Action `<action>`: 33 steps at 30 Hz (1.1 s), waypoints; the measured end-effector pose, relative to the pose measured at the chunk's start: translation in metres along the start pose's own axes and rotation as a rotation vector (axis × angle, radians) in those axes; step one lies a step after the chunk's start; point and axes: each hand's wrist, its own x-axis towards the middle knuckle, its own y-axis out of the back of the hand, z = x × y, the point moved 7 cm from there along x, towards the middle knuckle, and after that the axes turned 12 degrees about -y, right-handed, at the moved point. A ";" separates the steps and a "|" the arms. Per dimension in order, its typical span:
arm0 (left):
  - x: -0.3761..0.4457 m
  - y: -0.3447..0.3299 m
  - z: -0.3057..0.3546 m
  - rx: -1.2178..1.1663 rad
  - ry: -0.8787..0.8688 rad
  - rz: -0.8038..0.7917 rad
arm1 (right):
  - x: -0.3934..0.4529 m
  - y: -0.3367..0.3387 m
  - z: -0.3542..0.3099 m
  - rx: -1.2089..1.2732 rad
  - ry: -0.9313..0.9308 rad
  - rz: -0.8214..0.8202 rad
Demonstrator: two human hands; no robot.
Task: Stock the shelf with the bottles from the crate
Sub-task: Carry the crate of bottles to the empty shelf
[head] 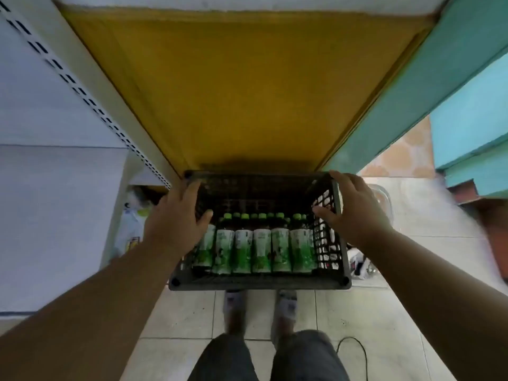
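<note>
At the bottom centre of the frame I see my knees in dark trousers (269,358), and above them two pale shoes (261,303) on the tiled floor (384,312). A thin black cable (357,350) curls on the tiles at lower right. My forearms run in from both lower corners toward the middle.

The black crate (258,281) sits at frame centre, its far edge meeting the near edge of the yellow shelf (242,86), which fills the upper middle. A white slotted upright (82,92) borders the shelf on the left, a teal panel (412,92) on the right. The shelf surface is bare; floor lies open to the right of the crate, with some blurred clutter beside it.

The bottles (261,248) lie in a row in the crate's near half, side by side, long axes running toward the shelf, green caps pointing away from me.

My left hand (178,218) grips the crate's left wall, thumb inside, just over the leftmost bottle. My right hand (349,207) clasps the right wall, thumb inside, fingers over the rim. The bottles lie between the two hands, slightly nearer me.
</note>
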 end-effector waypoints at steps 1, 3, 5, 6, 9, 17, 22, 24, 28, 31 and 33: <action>0.007 -0.018 -0.009 -0.017 0.019 -0.017 | 0.009 -0.017 0.012 0.007 -0.022 0.000; 0.016 -0.054 -0.033 -0.019 0.077 -0.033 | 0.028 -0.052 0.042 -0.038 -0.121 -0.012; 0.026 -0.087 -0.054 0.000 0.087 -0.047 | 0.047 -0.087 0.072 -0.043 -0.233 -0.031; 0.029 -0.102 -0.059 0.024 0.088 -0.062 | 0.055 -0.102 0.084 -0.047 -0.279 -0.049; 0.035 -0.140 -0.071 0.083 0.067 -0.054 | 0.073 -0.146 0.114 0.072 -0.335 -0.133; 0.024 -0.183 -0.107 -0.201 0.304 0.038 | 0.081 -0.176 0.138 0.388 -0.338 -0.166; 0.020 -0.196 -0.111 -0.545 0.312 0.033 | 0.066 -0.183 0.142 0.435 -0.312 -0.197; 0.021 -0.197 -0.113 -0.614 0.357 0.073 | 0.068 -0.183 0.142 0.465 -0.299 -0.176; 0.017 -0.209 -0.125 -0.641 0.407 0.028 | 0.071 -0.185 0.145 0.529 -0.300 -0.188; 0.019 -0.210 -0.127 -0.663 0.388 -0.010 | 0.073 -0.186 0.144 0.532 -0.276 -0.202; 0.021 -0.210 -0.125 -0.669 0.372 -0.009 | 0.074 -0.188 0.145 0.536 -0.281 -0.193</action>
